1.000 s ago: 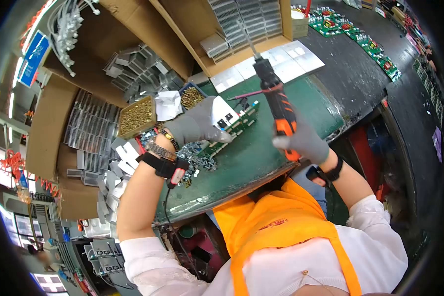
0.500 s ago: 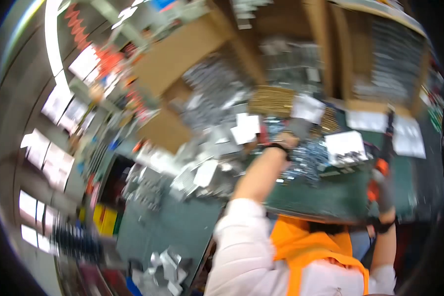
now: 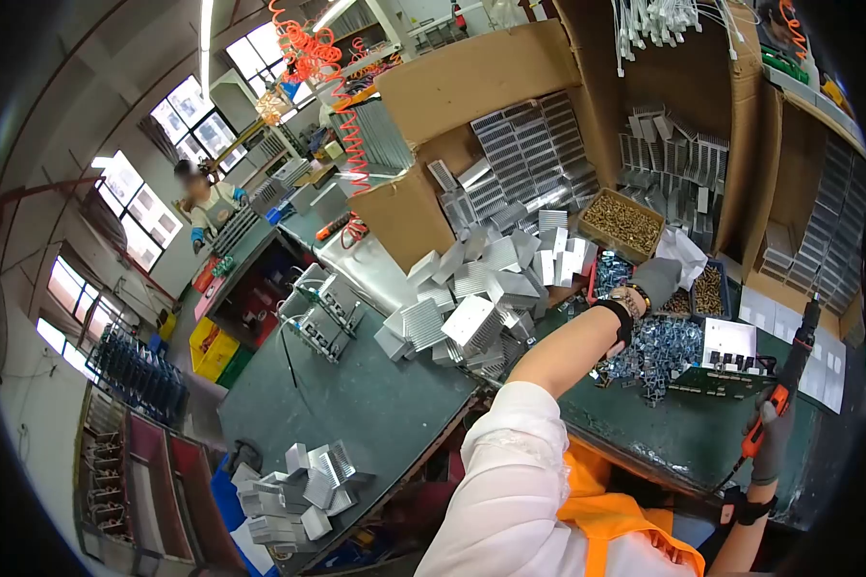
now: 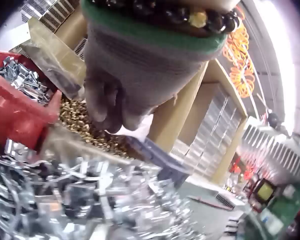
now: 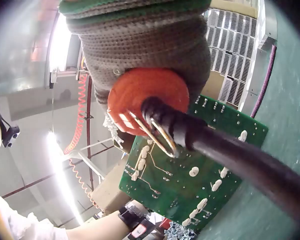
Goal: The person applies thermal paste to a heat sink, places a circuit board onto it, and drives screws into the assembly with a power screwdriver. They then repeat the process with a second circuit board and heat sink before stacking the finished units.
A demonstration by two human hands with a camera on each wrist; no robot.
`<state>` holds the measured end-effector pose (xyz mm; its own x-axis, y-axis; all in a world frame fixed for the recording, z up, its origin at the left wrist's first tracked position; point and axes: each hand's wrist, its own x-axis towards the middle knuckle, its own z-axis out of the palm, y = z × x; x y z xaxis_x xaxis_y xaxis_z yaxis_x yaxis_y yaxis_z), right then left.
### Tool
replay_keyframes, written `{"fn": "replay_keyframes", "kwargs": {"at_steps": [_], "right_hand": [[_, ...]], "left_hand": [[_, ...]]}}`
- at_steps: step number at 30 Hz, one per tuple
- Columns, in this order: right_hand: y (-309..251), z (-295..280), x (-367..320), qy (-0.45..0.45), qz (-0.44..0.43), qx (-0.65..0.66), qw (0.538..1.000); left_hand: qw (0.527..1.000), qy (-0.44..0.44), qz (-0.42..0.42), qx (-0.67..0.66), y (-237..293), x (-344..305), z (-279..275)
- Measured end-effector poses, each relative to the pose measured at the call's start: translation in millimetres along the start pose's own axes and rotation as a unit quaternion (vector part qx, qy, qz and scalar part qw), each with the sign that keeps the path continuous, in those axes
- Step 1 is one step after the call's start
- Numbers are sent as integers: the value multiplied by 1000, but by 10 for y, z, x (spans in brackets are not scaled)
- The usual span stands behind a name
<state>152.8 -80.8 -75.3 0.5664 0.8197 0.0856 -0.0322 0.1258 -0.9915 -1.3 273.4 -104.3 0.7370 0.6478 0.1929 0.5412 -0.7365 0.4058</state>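
In a grey glove, my left hand reaches over the small brass screws, fingers bent downward with the tips right at them. I cannot tell whether it pinches any. A heap of small shiny metal clips lies just below that wrist. My gloved right hand grips an orange and black electric screwdriver, its bit pointing up and away. Left of the screwdriver stands a green circuit board with a flat silver heat sink. The right wrist view shows the board's soldered underside and the tool's black cord.
A box of brass screws and a red bin of clips sit behind the left hand. Loose heat sinks pile up leftward. Cardboard boxes line the back. Another person works far left.
The head view has swung left, bringing the side table and windows into view. My left hand has gone from the circuit board to the brass screws. The right hand keeps holding the electric screwdriver.
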Motion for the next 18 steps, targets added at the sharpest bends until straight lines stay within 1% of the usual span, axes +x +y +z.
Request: {"fn": "replay_keyframes", "kwargs": {"at_steps": [1, 2, 3, 4, 5, 6, 8, 9, 11, 13, 14, 16, 18], "right_hand": [[7, -14, 12, 13, 14, -8, 1000], [21, -39, 35, 13, 13, -8, 1000], [37, -75, 63, 8, 22, -25, 999], [49, -112, 83, 2, 32, -43, 999], [47, -149, 90, 2, 33, -44, 998], [40, -189, 93, -12, 37, -54, 998], [65, -270, 121, -25, 39, -64, 997], [101, -318, 139, -20, 44, -80, 996], [44, -302, 129, -14, 49, -97, 994], [-105, -197, 104, -10, 74, -110, 991], [-132, -174, 98, -9, 74, -110, 991], [-150, -149, 76, -22, 51, -118, 992], [-155, -125, 68, -20, 45, -109, 993]], "left_hand": [[989, 72, 3, -129, 3, 25, 16], [969, 134, 63, -199, 134, 27, -48], [969, 134, 63, -199, 287, 55, -120], [922, 81, 14, -379, 538, 51, -304], [837, 25, -37, -545, 761, 61, -437], [836, 24, -37, -546, 930, 94, -495], [785, -18, -31, -619, 1212, 175, -575], [785, -20, -29, -619, 1341, 213, -601], [736, 0, -33, -677, 1551, 275, -627], [734, -1, -37, -678, 1664, 311, -639], [737, -5, -20, -676, 1713, 332, -658], [741, -14, 7, -672, 1787, 368, -681], [738, -18, 9, -674, 1793, 423, -673]]}}
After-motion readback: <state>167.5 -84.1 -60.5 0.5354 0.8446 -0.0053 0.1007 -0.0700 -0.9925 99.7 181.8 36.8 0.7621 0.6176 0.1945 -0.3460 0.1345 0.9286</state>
